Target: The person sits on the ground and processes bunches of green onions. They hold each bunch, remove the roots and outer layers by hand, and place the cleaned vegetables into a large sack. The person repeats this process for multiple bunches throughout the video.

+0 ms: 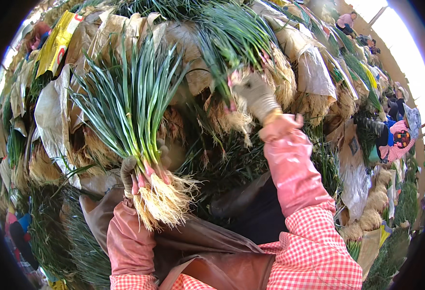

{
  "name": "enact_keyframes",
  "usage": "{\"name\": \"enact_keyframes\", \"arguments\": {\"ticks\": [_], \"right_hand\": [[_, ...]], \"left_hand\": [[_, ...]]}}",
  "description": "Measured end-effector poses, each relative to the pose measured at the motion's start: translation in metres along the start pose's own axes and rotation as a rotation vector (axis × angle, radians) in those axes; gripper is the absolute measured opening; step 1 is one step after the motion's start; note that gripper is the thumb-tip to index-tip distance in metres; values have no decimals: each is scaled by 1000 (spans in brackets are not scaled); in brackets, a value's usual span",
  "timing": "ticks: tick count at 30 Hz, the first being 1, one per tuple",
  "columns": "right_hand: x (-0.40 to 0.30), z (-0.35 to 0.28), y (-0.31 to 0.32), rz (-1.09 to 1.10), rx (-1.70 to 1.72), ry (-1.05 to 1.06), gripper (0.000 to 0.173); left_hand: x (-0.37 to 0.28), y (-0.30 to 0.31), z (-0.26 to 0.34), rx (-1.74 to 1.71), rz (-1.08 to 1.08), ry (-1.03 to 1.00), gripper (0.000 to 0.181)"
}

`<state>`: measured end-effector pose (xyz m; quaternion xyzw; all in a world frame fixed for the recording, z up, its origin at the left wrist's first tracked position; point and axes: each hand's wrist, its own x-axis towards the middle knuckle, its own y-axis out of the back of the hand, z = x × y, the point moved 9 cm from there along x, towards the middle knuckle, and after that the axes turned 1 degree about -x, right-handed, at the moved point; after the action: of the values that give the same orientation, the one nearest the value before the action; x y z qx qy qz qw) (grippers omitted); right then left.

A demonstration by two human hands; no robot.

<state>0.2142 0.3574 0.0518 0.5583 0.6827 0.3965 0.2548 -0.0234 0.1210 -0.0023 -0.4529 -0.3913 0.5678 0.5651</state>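
My left hand [129, 175], in a grey-brown work glove, grips a thick bunch of allium plants [145, 127] in front of my lap. Their long green leaves fan upward, and the bases are pink. Pale roots [165, 203] hang below the glove. Farther out and to the right, my gloved right hand [254, 92] is blurred by motion. Its fingers are at the pink bases of a few allium plants [231, 81], beside a heap of the same plants [241, 36]. The blur hides the exact grip, but those plants look caught in the fingers.
A brown apron [198, 235] covers my lap. Loose leaves [227, 159] litter the ground ahead. Pale plastic sacks [54, 108] and a yellow sack [58, 43] lie over rooted bunches. People sit at the right, including one in pink checks [397, 141], and another at the upper right [346, 23].
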Motion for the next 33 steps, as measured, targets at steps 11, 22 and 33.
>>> {"name": "enact_keyframes", "arguments": {"ticks": [11, 22, 33], "right_hand": [[-76, 31, -3, 44, 1393, -308, 19], [-149, -101, -25, -59, -45, 372, 16], [-180, -91, -145, -815, 1601, -323, 47]], "left_hand": [[2, -19, -29, 47, -65, 64, 62], [22, -35, -33, 285, -138, 68, 63], [16, -32, -35, 107, -203, 108, 54]]}}
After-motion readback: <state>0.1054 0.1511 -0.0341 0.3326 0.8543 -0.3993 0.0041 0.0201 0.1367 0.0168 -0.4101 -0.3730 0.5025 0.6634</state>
